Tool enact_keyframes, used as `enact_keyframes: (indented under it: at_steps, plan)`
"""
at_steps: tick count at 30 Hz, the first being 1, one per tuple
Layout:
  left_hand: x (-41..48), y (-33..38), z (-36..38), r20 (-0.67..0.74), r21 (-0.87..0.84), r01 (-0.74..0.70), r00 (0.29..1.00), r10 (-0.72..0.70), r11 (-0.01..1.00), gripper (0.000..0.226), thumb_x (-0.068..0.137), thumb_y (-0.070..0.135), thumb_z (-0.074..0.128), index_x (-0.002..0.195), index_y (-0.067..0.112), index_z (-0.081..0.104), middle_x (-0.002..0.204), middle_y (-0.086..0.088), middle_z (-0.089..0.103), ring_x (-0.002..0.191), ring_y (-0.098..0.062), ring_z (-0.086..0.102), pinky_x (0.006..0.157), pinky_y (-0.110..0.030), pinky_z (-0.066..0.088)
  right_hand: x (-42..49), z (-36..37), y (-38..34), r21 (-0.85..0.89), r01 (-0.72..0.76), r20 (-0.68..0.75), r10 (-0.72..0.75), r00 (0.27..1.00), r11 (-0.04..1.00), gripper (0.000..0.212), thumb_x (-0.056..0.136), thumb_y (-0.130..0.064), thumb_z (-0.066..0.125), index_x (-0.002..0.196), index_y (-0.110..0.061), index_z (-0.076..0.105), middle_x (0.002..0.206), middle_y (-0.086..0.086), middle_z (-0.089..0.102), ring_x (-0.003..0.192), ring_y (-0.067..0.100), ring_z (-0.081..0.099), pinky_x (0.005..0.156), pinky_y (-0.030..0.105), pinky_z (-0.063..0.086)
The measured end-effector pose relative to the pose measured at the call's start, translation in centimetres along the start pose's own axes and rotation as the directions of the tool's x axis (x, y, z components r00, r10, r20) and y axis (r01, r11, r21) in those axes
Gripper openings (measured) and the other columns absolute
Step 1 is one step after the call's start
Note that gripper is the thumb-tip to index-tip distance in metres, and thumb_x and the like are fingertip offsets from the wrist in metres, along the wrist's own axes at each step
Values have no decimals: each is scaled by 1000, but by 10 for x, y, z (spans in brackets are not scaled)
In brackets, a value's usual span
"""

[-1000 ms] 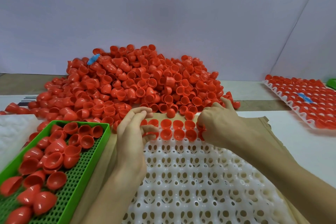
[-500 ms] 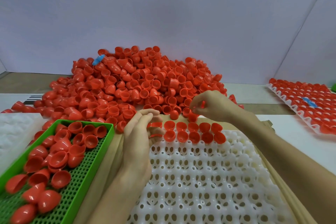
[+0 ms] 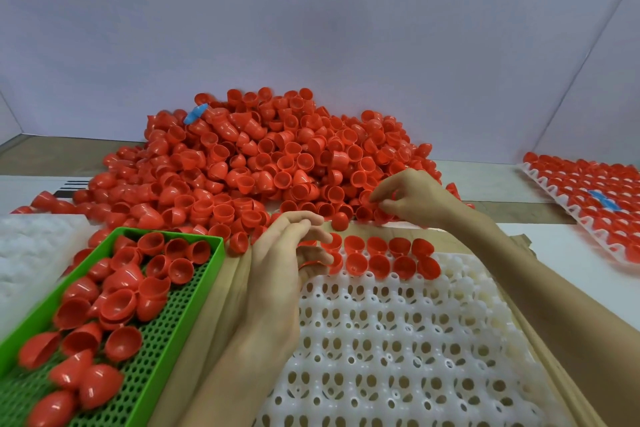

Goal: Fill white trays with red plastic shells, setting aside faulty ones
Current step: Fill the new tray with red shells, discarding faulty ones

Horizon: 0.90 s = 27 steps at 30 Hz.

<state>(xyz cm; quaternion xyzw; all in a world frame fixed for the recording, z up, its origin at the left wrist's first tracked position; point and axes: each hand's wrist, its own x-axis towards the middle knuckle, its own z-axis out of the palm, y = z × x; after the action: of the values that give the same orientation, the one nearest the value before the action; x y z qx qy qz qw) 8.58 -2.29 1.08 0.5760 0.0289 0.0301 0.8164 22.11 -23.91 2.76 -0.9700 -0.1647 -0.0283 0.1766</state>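
A big pile of red plastic shells [image 3: 277,156] covers the back of the table. In front of me lies a white tray [image 3: 381,340] with two rows of seated shells [image 3: 381,256] along its far edge. My left hand [image 3: 284,267] is at the tray's far left corner, fingers curled round a red shell [image 3: 308,243]. My right hand [image 3: 412,198] reaches into the pile's near right edge, its fingertips pinching a shell [image 3: 372,199] there. Whether it has lifted that shell I cannot tell.
A green perforated tray [image 3: 194,305] at the near left holds several loose shells. A filled white tray [image 3: 540,184] lies far right, with a blue piece [image 3: 602,199] on it. Stacked white trays [image 3: 31,253] sit at the left. Brown cardboard [image 3: 519,288] lies under the working tray.
My right hand left the tray's far right, where more shells now sit, and moved back into the pile. My left hand stayed at the far left corner with its shell.
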Motion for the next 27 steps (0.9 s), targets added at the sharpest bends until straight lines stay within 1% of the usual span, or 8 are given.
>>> enact_keyframes:
  at_steps: [3, 6, 10, 14, 17, 21, 25, 27]
  plan:
    - [0, 0, 2, 33, 9, 7, 999, -7, 1000, 28, 103, 13, 43, 94, 13, 69, 81, -7, 69, 66, -17, 62, 65, -30, 52, -15, -14, -14, 185, 68, -142, -42, 989, 980, 27, 92, -5, 65, 106, -24, 78, 106, -13, 74, 91, -6, 63, 83, 14, 52]
    - [-1, 2, 3, 165, -97, 112, 982, -95, 989, 35, 105, 32, 40, 114, 12, 67, 95, -11, 74, 66, -17, 63, 66, -31, 55, -41, -26, -37, 297, 227, -268, -147, 952, 928, 39, 91, 2, 64, 104, -33, 76, 99, -23, 73, 99, -2, 65, 86, 15, 50]
    - [-2, 3, 2, 397, -158, 254, 901, -174, 954, 52, 102, 52, 40, 129, 14, 63, 114, -15, 72, 79, -20, 68, 74, -30, 58, -78, -24, -58, 116, 424, -355, -361, 862, 898, 42, 85, 7, 67, 98, -32, 78, 94, -22, 72, 97, 11, 59, 87, 35, 45]
    - [-3, -1, 6, 457, -97, 197, 879, -132, 975, 42, 97, 48, 57, 119, 14, 70, 102, -12, 72, 83, -20, 69, 76, -27, 57, -93, -21, -63, -74, 508, -393, -493, 776, 858, 35, 77, 9, 74, 87, -24, 80, 90, -16, 72, 89, 13, 60, 85, 40, 42]
    - [-3, -2, 6, 456, -112, 176, 883, -107, 978, 37, 88, 32, 70, 120, 15, 68, 103, -14, 73, 88, -22, 71, 78, -26, 57, -98, -19, -66, -68, 500, -460, -472, 752, 863, 31, 74, 10, 73, 83, -19, 76, 89, -13, 72, 88, 9, 60, 86, 39, 43]
    - [-4, 0, 6, 439, -130, 113, 897, -45, 985, 28, 87, 24, 70, 113, 14, 71, 104, -15, 73, 92, -27, 72, 82, -28, 57, -105, -10, -69, 43, 456, -593, -345, 727, 889, 27, 73, 8, 73, 80, -16, 62, 90, -9, 71, 85, 7, 63, 86, 39, 47]
    - [-5, 2, 8, 419, -98, -10, 907, 51, 995, 24, 84, 24, 73, 107, 16, 70, 106, -14, 74, 98, -31, 74, 86, -30, 58, -110, -3, -69, 248, 381, -635, -147, 758, 891, 22, 80, 2, 80, 85, -13, 64, 92, -6, 71, 91, 10, 67, 82, 16, 46]
    - [-6, 0, 9, 423, -65, -63, 902, 84, 996, 22, 85, 18, 73, 106, 16, 68, 107, -13, 74, 99, -33, 74, 87, -32, 58, -112, -1, -69, 317, 361, -648, -78, 758, 877, 21, 80, 1, 80, 84, -12, 63, 92, -9, 71, 89, 10, 68, 79, 12, 48]
